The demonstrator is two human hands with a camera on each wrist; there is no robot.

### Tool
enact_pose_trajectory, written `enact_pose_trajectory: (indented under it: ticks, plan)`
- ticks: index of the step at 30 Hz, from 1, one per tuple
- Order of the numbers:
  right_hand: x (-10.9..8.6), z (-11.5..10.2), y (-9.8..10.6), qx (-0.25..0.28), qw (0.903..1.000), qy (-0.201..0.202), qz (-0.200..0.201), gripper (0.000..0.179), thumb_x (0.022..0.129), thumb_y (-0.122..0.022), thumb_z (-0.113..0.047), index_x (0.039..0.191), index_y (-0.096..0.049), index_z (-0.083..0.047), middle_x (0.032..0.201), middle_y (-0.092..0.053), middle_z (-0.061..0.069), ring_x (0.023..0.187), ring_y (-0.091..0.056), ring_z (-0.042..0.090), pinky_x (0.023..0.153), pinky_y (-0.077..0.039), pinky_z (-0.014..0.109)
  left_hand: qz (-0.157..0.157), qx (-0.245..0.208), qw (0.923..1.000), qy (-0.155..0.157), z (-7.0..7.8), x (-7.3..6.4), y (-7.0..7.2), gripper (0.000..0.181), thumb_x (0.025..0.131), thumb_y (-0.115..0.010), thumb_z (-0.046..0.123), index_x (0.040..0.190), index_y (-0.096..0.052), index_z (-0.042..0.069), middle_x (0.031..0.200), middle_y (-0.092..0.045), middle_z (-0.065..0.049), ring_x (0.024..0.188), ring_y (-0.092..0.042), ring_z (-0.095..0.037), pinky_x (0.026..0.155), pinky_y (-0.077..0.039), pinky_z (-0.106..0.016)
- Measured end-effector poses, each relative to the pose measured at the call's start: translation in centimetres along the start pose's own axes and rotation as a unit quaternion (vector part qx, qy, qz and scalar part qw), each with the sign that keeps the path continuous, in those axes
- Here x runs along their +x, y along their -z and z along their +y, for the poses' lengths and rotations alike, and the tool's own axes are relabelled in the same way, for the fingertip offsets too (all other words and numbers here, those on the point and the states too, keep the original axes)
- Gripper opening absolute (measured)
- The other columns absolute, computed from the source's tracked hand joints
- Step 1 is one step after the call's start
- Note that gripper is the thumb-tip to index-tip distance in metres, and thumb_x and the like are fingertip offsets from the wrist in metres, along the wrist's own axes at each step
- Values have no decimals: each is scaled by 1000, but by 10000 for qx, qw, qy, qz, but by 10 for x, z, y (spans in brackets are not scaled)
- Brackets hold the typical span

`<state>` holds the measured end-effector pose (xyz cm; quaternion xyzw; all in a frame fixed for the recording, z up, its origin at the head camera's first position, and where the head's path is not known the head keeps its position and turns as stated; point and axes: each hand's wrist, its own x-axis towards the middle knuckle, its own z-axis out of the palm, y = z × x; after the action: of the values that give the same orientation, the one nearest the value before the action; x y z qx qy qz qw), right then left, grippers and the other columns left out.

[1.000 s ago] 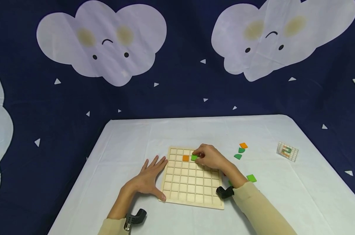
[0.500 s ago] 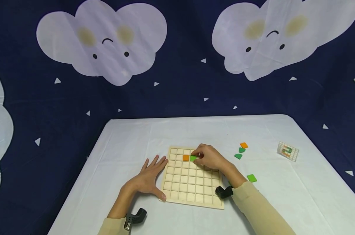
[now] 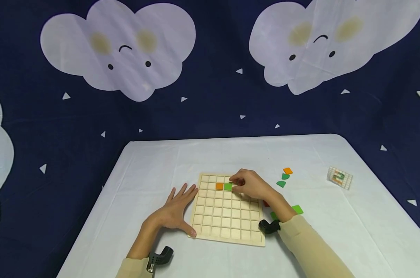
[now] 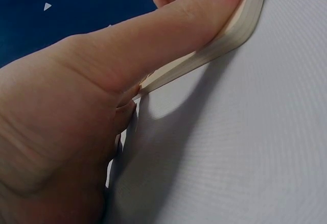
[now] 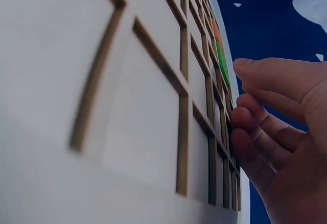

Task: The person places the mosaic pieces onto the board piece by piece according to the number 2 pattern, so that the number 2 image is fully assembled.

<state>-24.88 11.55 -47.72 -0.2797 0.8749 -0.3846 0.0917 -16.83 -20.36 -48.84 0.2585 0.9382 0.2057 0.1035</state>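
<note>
A wooden grid board (image 3: pixel 227 222) lies on the table, with an orange square tile (image 3: pixel 219 186) and a light green square tile (image 3: pixel 228 187) side by side in cells of its second row. My right hand (image 3: pixel 252 184) hovers just right of the green tile, its fingers loosely bent and holding nothing. In the right wrist view the fingertips (image 5: pixel 243 63) stand apart from the green tile (image 5: pixel 222 63). My left hand (image 3: pixel 174 210) is spread along the board's left side. Its thumb (image 4: pixel 204 17) presses on the near left corner of the board (image 4: pixel 225 45).
Right of the board lie an orange tile (image 3: pixel 288 170), two dark green curved pieces (image 3: pixel 281 184) and a light green tile (image 3: pixel 298 209). Red and green pieces show partly under my right forearm. A small grid card with a coloured pattern (image 3: pixel 340 178) stands at the far right.
My right fingers have let go of the light green tile and drawn slightly right. The tile now lies in its cell beside the orange one. My left hand has stayed put.
</note>
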Motion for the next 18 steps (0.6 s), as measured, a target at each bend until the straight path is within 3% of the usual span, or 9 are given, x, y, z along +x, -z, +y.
enact_pose_trajectory:
  ticks: [18]
  plan:
    - [-17,12,16,-153,9992,-42,360,30,87,-72,-18,115,-70,-9,98,-63,-1,83,-57,13,72,-51,32,42,-25,10000,-41,0,1,0,146,40,-77,79,155,-16,12,160,-9,-5,145,2,-30,112,6,-56]
